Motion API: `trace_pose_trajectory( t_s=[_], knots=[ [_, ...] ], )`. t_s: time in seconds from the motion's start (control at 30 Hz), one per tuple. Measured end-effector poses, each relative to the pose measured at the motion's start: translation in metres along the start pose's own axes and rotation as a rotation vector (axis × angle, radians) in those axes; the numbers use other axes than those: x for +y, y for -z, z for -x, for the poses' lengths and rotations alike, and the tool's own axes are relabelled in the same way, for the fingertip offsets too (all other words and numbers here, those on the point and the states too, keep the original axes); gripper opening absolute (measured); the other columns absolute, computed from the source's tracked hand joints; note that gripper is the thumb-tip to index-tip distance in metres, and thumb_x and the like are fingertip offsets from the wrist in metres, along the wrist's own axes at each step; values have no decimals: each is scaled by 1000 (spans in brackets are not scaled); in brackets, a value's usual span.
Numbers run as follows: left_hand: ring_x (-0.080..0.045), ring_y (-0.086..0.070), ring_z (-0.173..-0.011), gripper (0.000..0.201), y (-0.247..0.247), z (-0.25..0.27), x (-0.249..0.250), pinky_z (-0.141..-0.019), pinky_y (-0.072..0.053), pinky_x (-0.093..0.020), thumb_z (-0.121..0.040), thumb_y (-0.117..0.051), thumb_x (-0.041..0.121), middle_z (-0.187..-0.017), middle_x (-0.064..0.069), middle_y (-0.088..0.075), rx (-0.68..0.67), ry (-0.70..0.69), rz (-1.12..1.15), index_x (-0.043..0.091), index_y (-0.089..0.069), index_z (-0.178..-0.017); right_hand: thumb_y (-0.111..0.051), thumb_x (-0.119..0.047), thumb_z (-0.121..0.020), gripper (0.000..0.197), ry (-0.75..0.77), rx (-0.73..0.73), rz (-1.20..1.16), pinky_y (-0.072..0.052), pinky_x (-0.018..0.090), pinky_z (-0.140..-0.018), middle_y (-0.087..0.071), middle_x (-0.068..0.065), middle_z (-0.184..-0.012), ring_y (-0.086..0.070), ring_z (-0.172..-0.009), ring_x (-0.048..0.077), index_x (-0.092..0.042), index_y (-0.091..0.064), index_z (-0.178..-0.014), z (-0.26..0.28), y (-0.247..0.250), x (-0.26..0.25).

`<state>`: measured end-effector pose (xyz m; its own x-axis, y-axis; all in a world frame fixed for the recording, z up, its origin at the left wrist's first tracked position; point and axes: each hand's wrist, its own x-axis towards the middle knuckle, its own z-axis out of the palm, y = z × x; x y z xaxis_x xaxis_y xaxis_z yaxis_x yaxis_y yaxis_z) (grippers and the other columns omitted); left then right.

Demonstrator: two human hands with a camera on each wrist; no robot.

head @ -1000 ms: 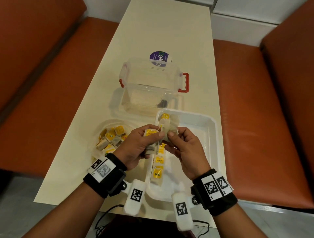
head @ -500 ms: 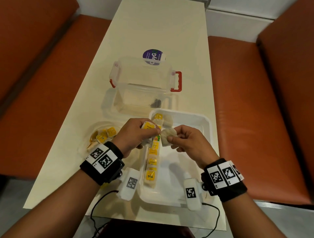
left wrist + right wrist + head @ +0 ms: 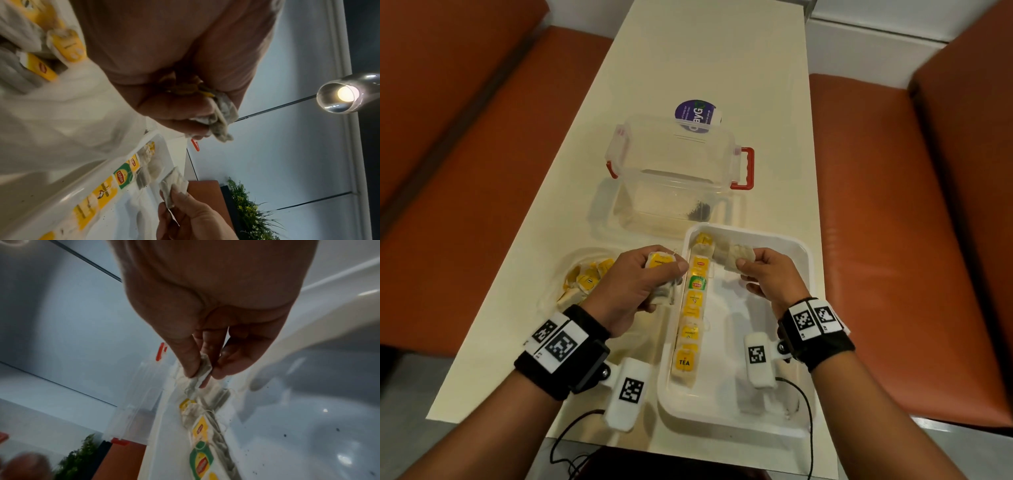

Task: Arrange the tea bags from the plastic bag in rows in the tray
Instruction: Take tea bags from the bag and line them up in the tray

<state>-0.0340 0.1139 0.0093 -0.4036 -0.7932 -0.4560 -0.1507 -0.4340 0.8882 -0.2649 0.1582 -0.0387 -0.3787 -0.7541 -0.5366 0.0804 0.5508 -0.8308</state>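
White tray [image 3: 796, 260] at lower centre of frame with one row of tea bags [image 3: 693, 301] along its left wall, right hand [image 3: 767, 277] pinching a single tea bag [image 3: 736, 258] over the tray's far end, left hand [image 3: 640, 284] curled round a bunch of tea bags [image 3: 659, 265] just left of the tray, plastic bag [image 3: 558, 274] of more at left, clear tub [image 3: 674, 178] with red clips above.

Clear plastic container [image 3: 674, 178] with red latches on cream bench [image 3: 688, 61]; purple round sticker [image 3: 693, 114] just behind container. Orange seats [image 3: 914, 212] flank bench. Lit lamp [image 3: 347, 93], green plant [image 3: 251, 209] beyond.
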Motion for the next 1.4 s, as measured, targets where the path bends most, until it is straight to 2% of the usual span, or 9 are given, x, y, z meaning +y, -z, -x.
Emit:
trace_pose_trajectory(
  t_s=[0.2, 0.33, 0.43, 0.6, 0.73, 0.9, 1.1, 1.27, 1.4],
  knots=[
    [-8, -47, -51, 7, 6, 11, -9, -42, -34, -19, -89, -72, 23, -70, 2, -63, 37, 20, 49, 18, -69, -85, -72, -5, -88, 11, -8, 15, 119, -55, 36, -69, -70, 8, -73, -64, -69, 24, -13, -68, -83, -30, -18, 9],
    [-9, -47, -52, 8, 7, 19, -13, -43, -33, -18, -89, -71, 24, -71, 2, -63, 29, 23, 50, 21, -69, -82, -79, -16, -83, 9, 28, 68, 264, -60, 48, -80, -75, 7, -73, -71, -71, 30, -18, -70, -81, -39, -28, 18],
    [-9, -47, -51, 9, 8, 22, -16, -41, -33, -18, -89, -71, 25, -72, 1, -63, 23, 31, 50, 23, -69, -80, -80, -27, -81, 13, 65, 130, 428, -58, 40, -76, -73, 0, -73, -70, -73, 23, -24, -67, -79, -43, -29, 20],
    [-8, -47, -49, 10, 9, 23, -18, -41, -33, -18, -89, -71, 24, -72, 1, -63, 21, 38, 49, 22, -69, -80, -81, -38, -80, 24, 72, 179, 598, -43, 29, -70, -71, -2, -83, -67, -83, 22, -26, -59, -78, -42, -30, 17],
    [-8, -47, -49, 8, 9, 23, -18, -41, -33, -18, -90, -71, 24, -72, 1, -63, 12, 45, 57, 20, -69, -83, -82, -44, -76, 33, 56, 242, 577, -48, 31, -76, -72, -4, -91, -67, -86, 20, -27, -61, -94, -42, -31, 18],
    [-7, -48, -51, 9, 10, 24, -17, -41, -34, -19, -90, -70, 26, -73, 1, -63, 8, 53, 53, 20, -69, -84, -83, -34, -74, 27, 56, 279, 472, -57, 41, -85, -74, -3, -88, -71, -85, 22, -31, -58, -83, -43, -31, 24],
    [-9, -48, -51, 9, 10, 26, -17, -40, -34, -19, -90, -70, 23, -70, 2, -62, 1, 62, 68, 18, -68, -84, -82, -25, -75, 26, 105, 272, 451, -56, 40, -82, -73, -4, -82, -70, -83, 21, -30, -57, -81, -44, -34, 22],
    [-9, -47, -51, 8, 10, 27, -17, -41, -34, -19, -90, -70, 23, -71, 1, -63, 5, 68, 63, 17, -68, -85, -83, -31, -75, 37, 123, 313, 449, -45, 31, -65, -71, 1, -82, -67, -79, 23, -28, -46, -80, -41, -35, 23],
    [-9, -48, -51, 7, 11, 28, -16, -40, -34, -19, -91, -69, 22, -72, 1, -64, 15, 79, 71, 16, -68, -87, -85, -28, -76, 41, 145, 335, 455, -52, 37, -68, -65, 0, -80, -64, -76, 26, -25, -44, -79, -38, -37, 21]
  ],
)
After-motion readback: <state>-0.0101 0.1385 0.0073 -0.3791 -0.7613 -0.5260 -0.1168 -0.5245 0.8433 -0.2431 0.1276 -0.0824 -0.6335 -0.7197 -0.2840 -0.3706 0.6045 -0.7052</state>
